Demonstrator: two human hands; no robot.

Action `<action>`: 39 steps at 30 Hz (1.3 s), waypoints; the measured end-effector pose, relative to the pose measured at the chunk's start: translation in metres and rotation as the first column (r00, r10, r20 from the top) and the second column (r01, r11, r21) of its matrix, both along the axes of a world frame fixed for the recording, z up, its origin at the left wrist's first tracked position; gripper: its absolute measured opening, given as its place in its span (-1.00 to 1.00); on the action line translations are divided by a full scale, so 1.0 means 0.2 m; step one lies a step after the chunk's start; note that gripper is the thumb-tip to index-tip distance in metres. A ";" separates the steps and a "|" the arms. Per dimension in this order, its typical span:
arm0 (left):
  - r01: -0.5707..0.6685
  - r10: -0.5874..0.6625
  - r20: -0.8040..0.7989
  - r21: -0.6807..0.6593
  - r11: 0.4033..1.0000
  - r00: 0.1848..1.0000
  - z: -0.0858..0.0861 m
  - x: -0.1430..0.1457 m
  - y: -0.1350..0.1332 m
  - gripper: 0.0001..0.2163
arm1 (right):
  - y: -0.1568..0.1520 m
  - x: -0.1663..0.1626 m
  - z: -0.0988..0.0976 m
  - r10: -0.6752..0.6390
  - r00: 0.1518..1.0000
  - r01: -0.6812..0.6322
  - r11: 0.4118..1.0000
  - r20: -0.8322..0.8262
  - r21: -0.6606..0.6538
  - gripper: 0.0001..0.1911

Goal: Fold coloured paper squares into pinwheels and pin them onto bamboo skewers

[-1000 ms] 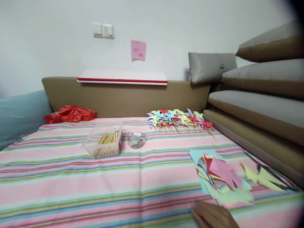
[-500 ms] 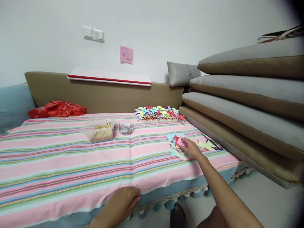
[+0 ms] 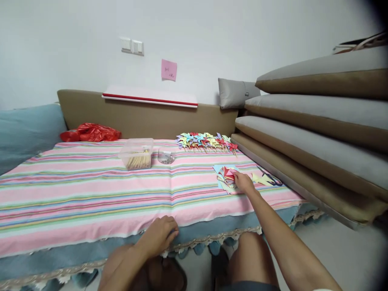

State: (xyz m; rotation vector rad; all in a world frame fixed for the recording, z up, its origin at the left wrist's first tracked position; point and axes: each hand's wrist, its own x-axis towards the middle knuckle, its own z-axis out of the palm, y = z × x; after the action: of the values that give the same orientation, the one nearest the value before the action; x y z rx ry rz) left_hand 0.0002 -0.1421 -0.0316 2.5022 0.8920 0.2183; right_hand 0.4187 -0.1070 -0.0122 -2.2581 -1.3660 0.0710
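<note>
The stacked sofa cushions (image 3: 318, 121) fill the right side. Beside them, a striped cloth (image 3: 91, 194) covers the bared seat of the sofa and serves as the work surface. A blue cushion (image 3: 27, 129) lies at the far left, and a red plastic bag (image 3: 91, 132) is against the backrest (image 3: 145, 119).

Further in on the cloth are a clear plastic box of wooden sticks (image 3: 137, 153), a row of finished paper pinwheels (image 3: 206, 141), and a small clear cup (image 3: 166, 157) just beside the box. Its contents are too small to tell.

The stack of coloured paper squares (image 3: 226, 178) lies near the cloth's right edge. A yellow cut piece (image 3: 260, 178) and scissors (image 3: 273, 180) are just beyond it.

A second ago the view was close over the cloth. It has since pulled back, so both arms and the knees now show.

The right hand (image 3: 244, 182) lay flat on the stack half a second ago. It now has its fingertips at the stack's near right edge. I cannot tell whether this grip has pinched a sheet free.

The left hand (image 3: 159, 234) stays at the cloth's front hem, fingers curled. I cannot tell whether it clasps the fabric or only rests there.
</note>
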 end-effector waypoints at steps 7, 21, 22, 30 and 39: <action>-0.049 0.067 0.178 -0.101 0.994 0.982 0.14 0.41 0.28 -0.77 | 0.10 -0.06 0.26 -0.057 0.958 0.166 0.907 -0.280 0.386 -0.63; -0.042 0.780 0.518 -0.824 0.566 0.352 0.17 0.54 0.91 -0.37 | 0.67 -0.75 0.03 0.566 0.171 0.041 0.814 -0.807 0.579 -0.61; -0.013 0.778 0.522 -0.827 0.561 0.350 0.19 0.54 0.92 -0.41 | 0.67 -0.75 0.03 0.569 0.132 0.019 0.817 -0.812 0.576 -0.64; 0.102 0.731 0.571 -0.808 0.580 0.372 0.17 0.58 0.96 -0.63 | 0.59 -0.73 0.08 0.550 0.138 -0.163 0.833 -0.824 0.529 -0.60; 0.085 0.820 0.501 -0.863 0.498 0.278 0.06 0.60 0.89 -0.60 | 0.57 -0.71 0.04 0.488 0.256 -0.215 0.870 -0.834 0.443 -0.52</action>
State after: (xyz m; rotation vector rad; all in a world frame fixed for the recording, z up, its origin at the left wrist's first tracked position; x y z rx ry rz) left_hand 0.1206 0.0356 -0.0197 0.8681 0.8349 1.0482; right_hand 0.2762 0.0078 -0.0043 -1.1533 -1.0338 1.1386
